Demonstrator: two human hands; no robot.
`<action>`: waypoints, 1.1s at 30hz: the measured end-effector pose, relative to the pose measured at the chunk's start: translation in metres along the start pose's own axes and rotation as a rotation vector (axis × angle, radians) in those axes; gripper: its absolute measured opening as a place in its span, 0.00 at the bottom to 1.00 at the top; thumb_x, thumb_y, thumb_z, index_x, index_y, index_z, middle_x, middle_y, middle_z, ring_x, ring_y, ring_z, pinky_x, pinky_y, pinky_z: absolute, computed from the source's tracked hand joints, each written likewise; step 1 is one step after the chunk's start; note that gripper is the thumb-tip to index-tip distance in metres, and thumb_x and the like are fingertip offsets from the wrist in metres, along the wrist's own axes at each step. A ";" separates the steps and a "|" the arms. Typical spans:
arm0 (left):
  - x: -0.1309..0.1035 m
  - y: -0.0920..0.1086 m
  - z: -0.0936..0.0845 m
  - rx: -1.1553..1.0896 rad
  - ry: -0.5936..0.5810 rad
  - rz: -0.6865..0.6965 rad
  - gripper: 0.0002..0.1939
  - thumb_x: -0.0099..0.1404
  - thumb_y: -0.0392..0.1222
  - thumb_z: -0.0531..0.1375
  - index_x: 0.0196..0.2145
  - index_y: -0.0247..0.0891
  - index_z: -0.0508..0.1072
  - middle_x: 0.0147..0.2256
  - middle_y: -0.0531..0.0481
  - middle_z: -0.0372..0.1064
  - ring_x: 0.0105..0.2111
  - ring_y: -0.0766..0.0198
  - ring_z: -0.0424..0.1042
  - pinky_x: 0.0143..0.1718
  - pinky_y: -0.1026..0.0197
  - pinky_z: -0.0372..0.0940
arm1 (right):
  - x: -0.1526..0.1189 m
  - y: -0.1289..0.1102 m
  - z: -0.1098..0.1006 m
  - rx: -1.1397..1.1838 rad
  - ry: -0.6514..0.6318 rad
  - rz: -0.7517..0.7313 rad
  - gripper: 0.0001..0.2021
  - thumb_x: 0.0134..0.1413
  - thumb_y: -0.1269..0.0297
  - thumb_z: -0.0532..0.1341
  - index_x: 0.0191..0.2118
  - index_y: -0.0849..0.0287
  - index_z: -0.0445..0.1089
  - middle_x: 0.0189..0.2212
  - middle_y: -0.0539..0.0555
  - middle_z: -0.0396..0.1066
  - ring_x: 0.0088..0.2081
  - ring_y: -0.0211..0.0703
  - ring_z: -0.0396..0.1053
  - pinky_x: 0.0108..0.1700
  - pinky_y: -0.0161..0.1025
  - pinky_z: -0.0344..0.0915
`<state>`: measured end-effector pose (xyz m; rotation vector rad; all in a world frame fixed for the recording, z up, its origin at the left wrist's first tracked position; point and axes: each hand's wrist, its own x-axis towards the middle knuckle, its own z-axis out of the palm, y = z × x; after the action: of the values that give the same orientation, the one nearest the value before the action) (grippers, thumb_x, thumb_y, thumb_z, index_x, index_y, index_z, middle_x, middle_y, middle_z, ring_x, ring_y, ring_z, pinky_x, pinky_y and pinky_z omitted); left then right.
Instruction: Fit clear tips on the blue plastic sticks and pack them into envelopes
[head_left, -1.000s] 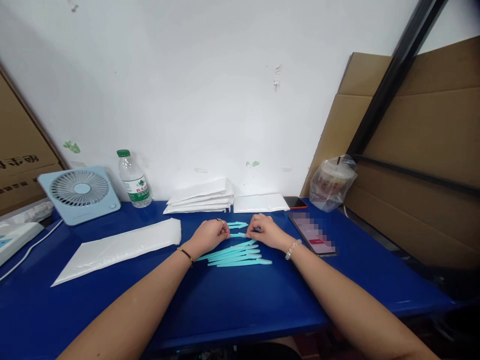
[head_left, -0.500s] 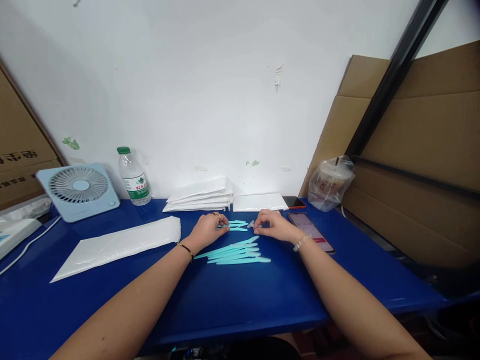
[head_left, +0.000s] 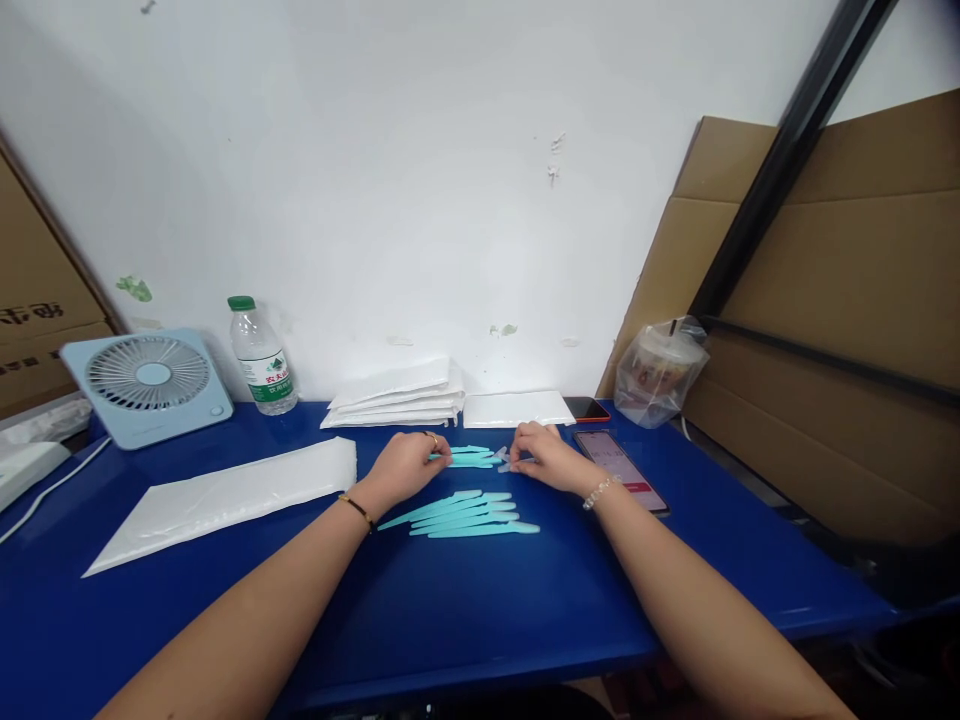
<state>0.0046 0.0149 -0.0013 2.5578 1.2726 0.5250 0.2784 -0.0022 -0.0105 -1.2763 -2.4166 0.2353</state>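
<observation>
My left hand (head_left: pixel 411 465) is closed, with its thumb and fingertips pinching the left end of a turquoise eyebrow razor (head_left: pixel 472 458) in a small bunch. Opposite it, my right hand (head_left: pixel 541 455) pinches a small clear blade cap (head_left: pixel 502 460) at the bunch's right end. Whether that cap sits on a razor or is loose I cannot tell. Nearer to me, several more turquoise razors (head_left: pixel 469 515) lie fanned out on the blue table, roughly parallel, with neither hand touching them.
A white padded mailer (head_left: pixel 232 505) lies left of my left hand. Along the wall stand a fan (head_left: pixel 154 385), a water bottle (head_left: pixel 262 365), stacked white mailers (head_left: pixel 397 395) and a bagged drink cup (head_left: pixel 660 370). A phone (head_left: pixel 622 470) lies by my right wrist.
The razors between my hands lie closer together than before, and more of the clear cap shows. The top razor of the near fan has shifted left. The view has moved slightly.
</observation>
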 end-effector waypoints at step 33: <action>-0.002 0.006 -0.001 0.052 -0.072 -0.052 0.08 0.61 0.43 0.54 0.29 0.41 0.72 0.28 0.52 0.72 0.28 0.63 0.68 0.28 0.63 0.55 | 0.004 -0.002 0.007 0.356 0.110 0.187 0.14 0.54 0.54 0.59 0.33 0.59 0.75 0.28 0.52 0.72 0.30 0.40 0.67 0.33 0.36 0.63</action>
<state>0.0075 0.0098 0.0012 2.5530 1.3410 0.3901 0.2721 0.0003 -0.0150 -1.3082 -2.0485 0.6021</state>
